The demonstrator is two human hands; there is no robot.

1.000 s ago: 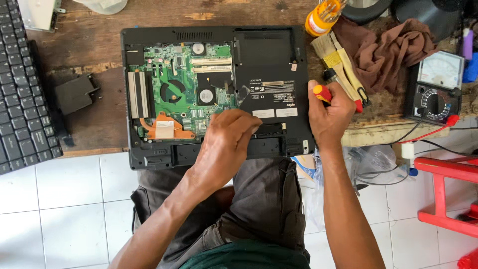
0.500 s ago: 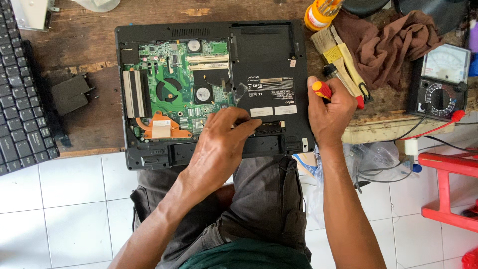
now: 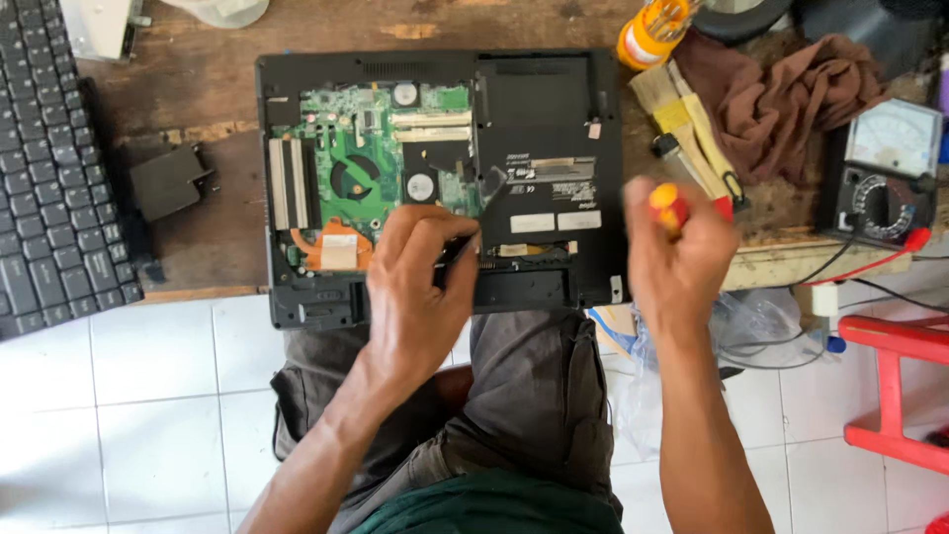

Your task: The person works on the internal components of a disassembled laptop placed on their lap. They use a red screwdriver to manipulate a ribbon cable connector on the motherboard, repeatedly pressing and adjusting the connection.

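The right hand (image 3: pixel 680 259) is lifting slightly off the opened black laptop (image 3: pixel 440 183), its grip still closed around the red-and-yellow screwdriver (image 3: pixel 666 206), while the left hand (image 3: pixel 420 287) is staying pressed on the laptop's front edge, fingers curled. The laptop is lying on the wooden bench (image 3: pixel 217 89); a yellow-handled brush (image 3: pixel 692 138) and brown cloth (image 3: pixel 781 99) are lying beside it.

Repair workshop: multimeter (image 3: pixel 885 170), opened laptop (image 3: pixel 445 178)
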